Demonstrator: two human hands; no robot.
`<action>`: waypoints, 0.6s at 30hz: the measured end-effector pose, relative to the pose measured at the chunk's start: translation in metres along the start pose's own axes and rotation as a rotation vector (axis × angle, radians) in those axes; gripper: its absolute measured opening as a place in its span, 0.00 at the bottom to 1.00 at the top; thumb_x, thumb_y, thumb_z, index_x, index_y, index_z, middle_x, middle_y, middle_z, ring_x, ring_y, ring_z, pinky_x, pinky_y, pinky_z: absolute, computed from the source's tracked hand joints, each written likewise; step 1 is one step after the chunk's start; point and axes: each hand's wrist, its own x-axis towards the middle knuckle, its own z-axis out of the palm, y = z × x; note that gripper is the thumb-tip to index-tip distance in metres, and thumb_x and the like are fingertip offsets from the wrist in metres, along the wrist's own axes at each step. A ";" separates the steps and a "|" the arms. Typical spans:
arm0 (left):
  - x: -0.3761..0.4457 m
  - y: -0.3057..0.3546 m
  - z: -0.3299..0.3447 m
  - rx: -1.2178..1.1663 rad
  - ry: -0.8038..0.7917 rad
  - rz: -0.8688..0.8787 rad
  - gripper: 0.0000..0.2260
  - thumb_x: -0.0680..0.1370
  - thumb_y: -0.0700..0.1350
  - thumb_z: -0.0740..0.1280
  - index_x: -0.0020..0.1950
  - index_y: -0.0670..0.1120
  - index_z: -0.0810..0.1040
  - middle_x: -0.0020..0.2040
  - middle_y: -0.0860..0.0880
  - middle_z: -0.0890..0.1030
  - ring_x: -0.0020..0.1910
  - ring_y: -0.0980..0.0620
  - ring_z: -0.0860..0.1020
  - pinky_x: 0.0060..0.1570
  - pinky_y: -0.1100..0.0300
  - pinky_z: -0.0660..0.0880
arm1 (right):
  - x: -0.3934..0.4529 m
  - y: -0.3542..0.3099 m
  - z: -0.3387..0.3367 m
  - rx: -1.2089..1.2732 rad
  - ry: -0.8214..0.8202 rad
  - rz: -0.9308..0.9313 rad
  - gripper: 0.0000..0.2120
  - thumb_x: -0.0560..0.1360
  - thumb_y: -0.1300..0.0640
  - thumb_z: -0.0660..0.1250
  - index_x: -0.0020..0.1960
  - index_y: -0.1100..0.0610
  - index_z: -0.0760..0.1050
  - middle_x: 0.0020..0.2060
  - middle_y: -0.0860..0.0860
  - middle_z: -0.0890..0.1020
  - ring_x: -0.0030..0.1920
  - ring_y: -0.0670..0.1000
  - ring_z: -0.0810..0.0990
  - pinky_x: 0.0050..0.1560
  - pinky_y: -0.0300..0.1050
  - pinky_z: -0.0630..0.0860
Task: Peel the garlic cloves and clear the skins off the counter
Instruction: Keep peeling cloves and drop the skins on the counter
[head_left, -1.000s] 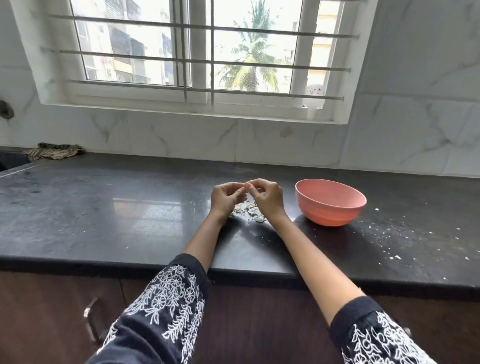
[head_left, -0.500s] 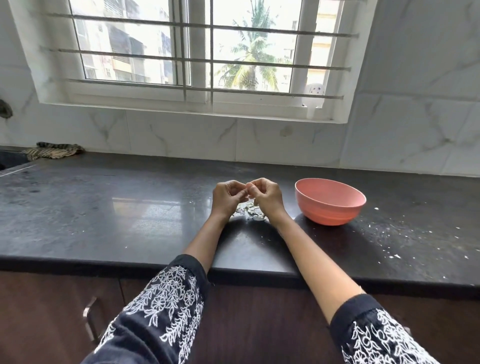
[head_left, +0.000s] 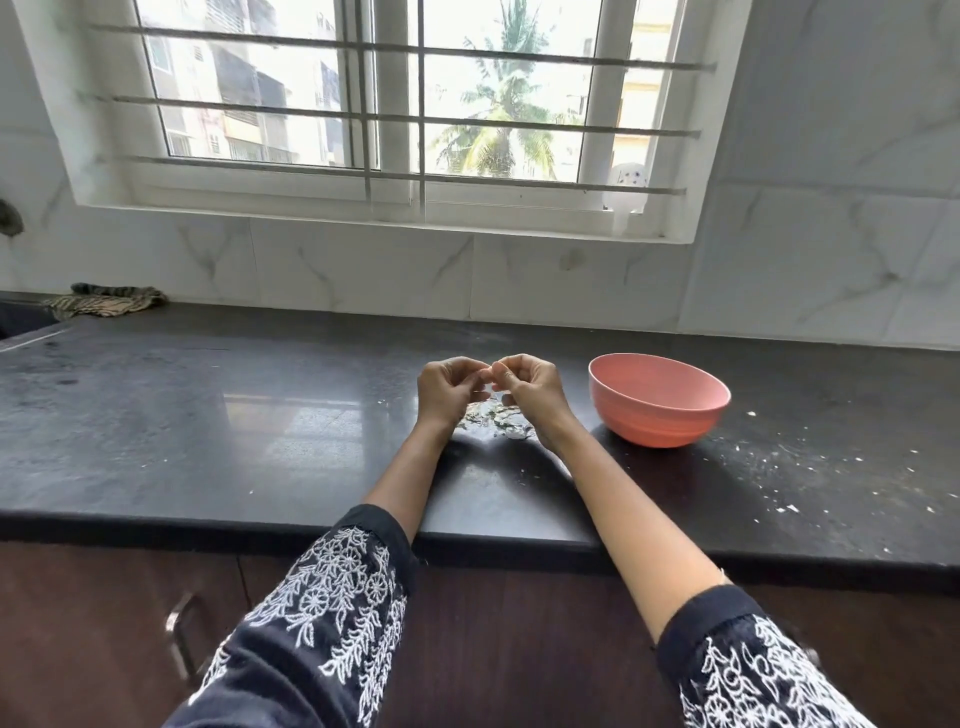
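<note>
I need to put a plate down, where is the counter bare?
Left of the left hand, the counter is bare up to the cloth. Crowded: skins pile under both hands, pink bowl beside the right hand, flecks beyond it.

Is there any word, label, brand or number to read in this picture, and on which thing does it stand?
None: no readable text shows anywhere.
Pink bowl: plain, no label or mark.
Counter: only white flecks and a pile of skins, no writing.
Sleeves: white embroidery of flowers, no letters.
White object on the sill: dark dots, too blurred to tell whether any is text.
</note>
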 end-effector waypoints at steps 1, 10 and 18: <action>-0.001 0.001 0.000 0.003 -0.002 0.004 0.03 0.73 0.31 0.68 0.45 0.34 0.80 0.26 0.56 0.80 0.27 0.61 0.78 0.32 0.67 0.77 | 0.000 0.000 0.000 -0.002 0.006 0.009 0.08 0.76 0.63 0.65 0.39 0.56 0.73 0.34 0.53 0.79 0.32 0.43 0.77 0.29 0.32 0.71; -0.001 0.002 0.000 -0.008 -0.025 -0.021 0.03 0.72 0.32 0.69 0.41 0.39 0.80 0.25 0.56 0.79 0.27 0.61 0.78 0.30 0.66 0.78 | 0.000 -0.001 -0.002 0.017 0.022 0.061 0.08 0.75 0.61 0.67 0.38 0.57 0.73 0.33 0.51 0.78 0.30 0.43 0.75 0.29 0.33 0.70; -0.001 0.002 0.000 -0.029 -0.022 -0.046 0.06 0.72 0.32 0.70 0.47 0.32 0.80 0.26 0.55 0.80 0.28 0.61 0.78 0.31 0.66 0.78 | -0.001 -0.003 -0.001 0.058 0.030 0.063 0.06 0.75 0.61 0.68 0.39 0.59 0.74 0.34 0.53 0.78 0.32 0.45 0.75 0.28 0.33 0.70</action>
